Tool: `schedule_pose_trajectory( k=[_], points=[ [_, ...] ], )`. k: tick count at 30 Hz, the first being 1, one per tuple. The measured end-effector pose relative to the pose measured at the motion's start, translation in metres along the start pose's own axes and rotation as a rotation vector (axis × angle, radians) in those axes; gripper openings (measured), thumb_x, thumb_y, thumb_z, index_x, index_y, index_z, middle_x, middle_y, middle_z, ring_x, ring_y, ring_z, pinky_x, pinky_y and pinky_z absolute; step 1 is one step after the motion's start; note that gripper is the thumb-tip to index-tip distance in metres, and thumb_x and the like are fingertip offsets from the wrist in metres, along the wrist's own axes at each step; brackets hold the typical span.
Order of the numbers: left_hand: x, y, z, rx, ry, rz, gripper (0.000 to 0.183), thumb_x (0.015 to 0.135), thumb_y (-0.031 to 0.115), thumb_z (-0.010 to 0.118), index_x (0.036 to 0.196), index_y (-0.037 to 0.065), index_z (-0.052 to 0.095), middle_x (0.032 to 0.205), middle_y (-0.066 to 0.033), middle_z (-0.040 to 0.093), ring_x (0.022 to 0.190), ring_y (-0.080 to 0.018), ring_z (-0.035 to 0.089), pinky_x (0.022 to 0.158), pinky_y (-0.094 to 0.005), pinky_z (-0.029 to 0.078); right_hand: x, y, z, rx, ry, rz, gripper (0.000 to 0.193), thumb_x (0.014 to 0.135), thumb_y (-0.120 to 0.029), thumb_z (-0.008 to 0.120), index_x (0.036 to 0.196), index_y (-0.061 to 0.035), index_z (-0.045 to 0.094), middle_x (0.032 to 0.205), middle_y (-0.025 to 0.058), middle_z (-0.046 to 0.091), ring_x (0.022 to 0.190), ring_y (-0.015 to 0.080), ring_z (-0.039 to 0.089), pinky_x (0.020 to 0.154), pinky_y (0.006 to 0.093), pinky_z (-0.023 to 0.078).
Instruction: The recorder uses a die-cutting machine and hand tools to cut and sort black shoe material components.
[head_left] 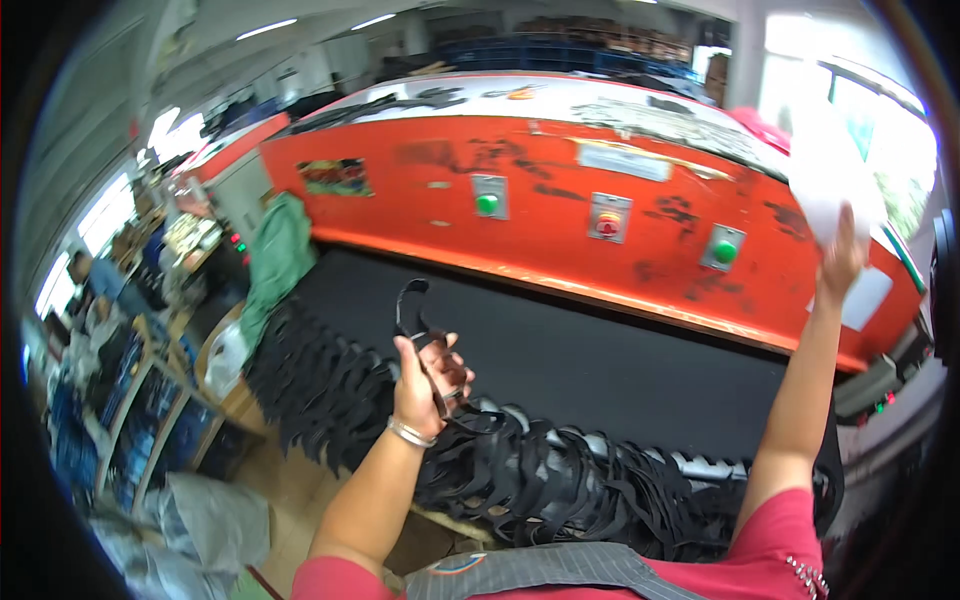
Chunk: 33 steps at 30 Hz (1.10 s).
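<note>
In my left hand (412,390), closed in front of the machine, is a curved black cut-out strip (407,300); its thin ends stick out above and below the fingers. My right hand (845,262) is raised at the far right, level with the top of the orange machine (420,200). It grips the lower edge of a white sheet-like thing (825,170), blurred and too bright to tell its material. Many similar black strips (540,470) hang in a thick row along the near edge of the black conveyor bed (600,345), below my left hand.
Green push buttons (487,204) and a red one (607,224) sit on the machine's front. Dark pieces (430,98) lie on its white top. Green cloth (280,255) drapes at the left end. Beyond stand a rack (150,420), bags (215,515) and another person (110,280).
</note>
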<state>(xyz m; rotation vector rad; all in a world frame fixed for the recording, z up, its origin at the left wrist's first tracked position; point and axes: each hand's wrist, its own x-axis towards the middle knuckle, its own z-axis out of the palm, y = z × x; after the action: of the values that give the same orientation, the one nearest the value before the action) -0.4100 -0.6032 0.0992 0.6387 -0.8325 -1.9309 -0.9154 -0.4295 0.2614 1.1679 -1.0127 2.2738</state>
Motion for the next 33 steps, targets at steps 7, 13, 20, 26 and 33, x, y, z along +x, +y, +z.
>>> schedule_pose_trajectory(
  k=[7,13,20,26,33],
  points=[
    [-0.016,-0.018,-0.008,-0.314,-0.144,-0.217,0.079,0.089,0.072,0.024,0.125,0.008,0.052,0.083,-0.0051,0.058,0.077,-0.0191,0.056,0.067,-0.0315,0.047,-0.271,-0.095,0.093,0.284,-0.846,0.874,0.051,0.071,-0.019,0.077,0.115,0.0012,0.058,0.110,0.0080,0.062,0.102,0.0178,0.058,0.094,0.0356,0.044],
    [-0.058,-0.005,-0.024,0.071,-0.293,-0.061,0.068,0.093,0.061,0.036,0.131,0.006,0.046,0.114,-0.0095,0.061,0.099,-0.0247,0.061,0.085,-0.0394,0.050,-0.320,-0.101,0.183,0.436,-0.772,1.199,0.038,0.085,-0.015,0.068,0.114,0.0039,0.056,0.101,0.0110,0.065,0.088,0.0181,0.065,0.079,0.0330,0.053],
    [-0.087,0.073,-0.138,-0.026,-0.353,-0.191,0.069,0.092,0.067,0.027,0.119,0.009,0.052,0.091,-0.0100,0.062,0.073,-0.0267,0.063,0.052,-0.0316,0.045,-0.385,-0.131,0.296,0.305,-0.679,1.234,0.032,0.090,-0.032,0.062,0.104,-0.0034,0.058,0.069,0.0026,0.062,0.047,0.0085,0.055,0.034,0.0230,0.037],
    [-0.108,0.136,-0.240,-0.146,-0.037,-0.070,0.073,0.093,0.066,0.027,0.135,0.009,0.045,0.118,-0.0115,0.058,0.107,-0.0269,0.057,0.094,-0.0388,0.044,-0.483,-0.195,0.359,0.345,-1.277,1.230,0.040,0.086,-0.026,0.071,0.113,0.0007,0.058,0.095,0.0074,0.066,0.085,0.0127,0.062,0.078,0.0312,0.051],
    [-0.133,0.179,-0.276,-0.074,-0.175,-0.130,0.072,0.093,0.066,0.029,0.129,0.006,0.047,0.081,-0.0094,0.063,0.066,-0.0248,0.063,0.042,-0.0319,0.041,-0.484,-0.156,0.446,0.383,-0.840,1.344,0.033,0.090,-0.031,0.063,0.100,-0.0005,0.056,0.073,0.0047,0.062,0.050,0.0104,0.056,0.039,0.0239,0.042]
  ],
)
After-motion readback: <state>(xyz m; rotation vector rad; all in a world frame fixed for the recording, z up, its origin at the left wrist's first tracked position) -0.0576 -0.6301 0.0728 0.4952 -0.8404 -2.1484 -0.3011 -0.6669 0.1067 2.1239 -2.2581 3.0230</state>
